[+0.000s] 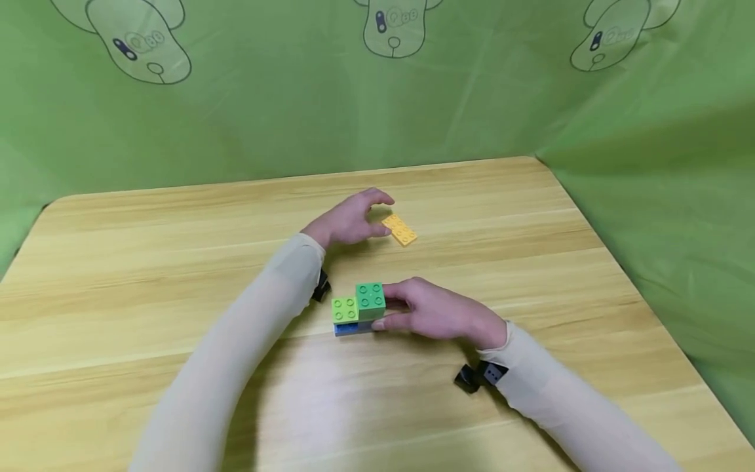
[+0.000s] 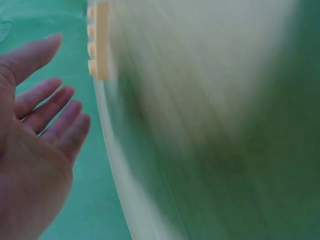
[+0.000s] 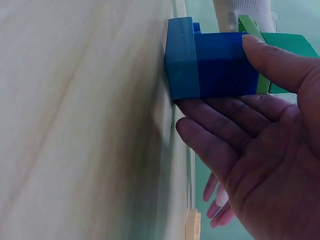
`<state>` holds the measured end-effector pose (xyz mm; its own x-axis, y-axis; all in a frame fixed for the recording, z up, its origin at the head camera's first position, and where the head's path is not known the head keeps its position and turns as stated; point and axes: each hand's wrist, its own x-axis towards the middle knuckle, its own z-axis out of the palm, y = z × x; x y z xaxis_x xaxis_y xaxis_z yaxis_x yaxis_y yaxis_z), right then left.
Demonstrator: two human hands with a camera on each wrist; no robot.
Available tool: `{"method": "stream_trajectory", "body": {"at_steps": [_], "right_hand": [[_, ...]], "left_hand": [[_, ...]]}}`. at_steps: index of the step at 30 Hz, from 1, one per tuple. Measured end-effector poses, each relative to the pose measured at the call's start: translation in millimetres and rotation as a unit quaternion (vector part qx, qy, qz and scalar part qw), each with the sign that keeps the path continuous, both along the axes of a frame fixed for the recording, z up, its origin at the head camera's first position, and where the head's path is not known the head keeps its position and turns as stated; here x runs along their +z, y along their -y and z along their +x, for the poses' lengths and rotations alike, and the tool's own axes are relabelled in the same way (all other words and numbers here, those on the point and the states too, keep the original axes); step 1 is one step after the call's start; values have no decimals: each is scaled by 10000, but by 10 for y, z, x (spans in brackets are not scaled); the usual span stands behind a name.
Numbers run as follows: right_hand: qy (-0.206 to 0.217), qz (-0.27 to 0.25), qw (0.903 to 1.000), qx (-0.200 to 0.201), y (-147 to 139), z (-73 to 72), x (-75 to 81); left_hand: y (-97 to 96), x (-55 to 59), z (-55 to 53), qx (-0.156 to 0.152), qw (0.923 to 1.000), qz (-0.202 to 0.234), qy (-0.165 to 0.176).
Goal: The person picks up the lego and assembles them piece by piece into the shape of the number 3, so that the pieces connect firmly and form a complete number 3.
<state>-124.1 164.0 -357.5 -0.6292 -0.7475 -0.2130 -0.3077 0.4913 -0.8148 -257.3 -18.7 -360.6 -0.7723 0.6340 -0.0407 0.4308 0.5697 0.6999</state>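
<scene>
A stack of toy building blocks (image 1: 370, 303) stands on the table, bright green over lime green with blue blocks underneath. My right hand (image 1: 439, 311) holds it from the right. In the right wrist view the thumb lies along the dark blue block (image 3: 225, 65), with the fingers against the opposite side. Farther back, my left hand (image 1: 354, 219) reaches over beside a flat orange-yellow studded brick (image 1: 401, 231). Its thumb overlaps the brick's left end in the head view. The left wrist view shows that hand (image 2: 37, 135) with fingers spread loosely and the brick (image 2: 102, 42) apart from them.
The wooden table (image 1: 147, 282) runs back to a green curtain (image 1: 283, 118) printed with cartoon animal heads. Another green sheet (image 1: 666, 196) hangs on the right. Black wrist devices (image 1: 480, 375) are strapped at both sleeves.
</scene>
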Motion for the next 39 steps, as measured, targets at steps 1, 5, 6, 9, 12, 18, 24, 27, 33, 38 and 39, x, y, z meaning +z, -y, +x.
{"method": "stream_trajectory", "body": {"at_steps": [1, 5, 6, 9, 12, 18, 24, 27, 33, 38, 39], "right_hand": [[-14, 20, 10000, -3, -3, -3, 2], [-6, 38, 10000, 17, -10, -10, 9], [15, 47, 10000, 15, -9, -9, 12], [53, 69, 10000, 20, -7, -5, 11], [68, 74, 9999, 22, -2, 5, 8], [33, 148, 9999, 30, 4, 13, 17], [-17, 261, 9997, 26, -14, 12, 43], [8, 272, 9996, 30, -11, 8, 47], [1, 266, 9996, 29, -5, 8, 44], [43, 264, 9996, 4, -7, 7, 30], [49, 258, 9997, 1, -6, 6, 28]], "left_hand": [[-14, 2, -12, 10, 10000, -63, 13], [-65, -5, -62, -92, 9996, -227, 162], [-77, -9, -72, -131, 9994, -251, 196], [-106, -22, -96, -234, 9989, -314, 250], [-131, -38, -106, -238, 9987, -359, 273], [-179, -74, -118, -262, 9985, -419, 224], [-234, -77, -129, -431, 9978, -509, -19], [-241, -76, -134, -535, 9969, -559, -151], [-232, -48, -130, -495, 9960, -716, -208], [-201, -27, -131, -383, 9967, -695, -154], [-191, -24, -135, -357, 9970, -664, -164]]}}
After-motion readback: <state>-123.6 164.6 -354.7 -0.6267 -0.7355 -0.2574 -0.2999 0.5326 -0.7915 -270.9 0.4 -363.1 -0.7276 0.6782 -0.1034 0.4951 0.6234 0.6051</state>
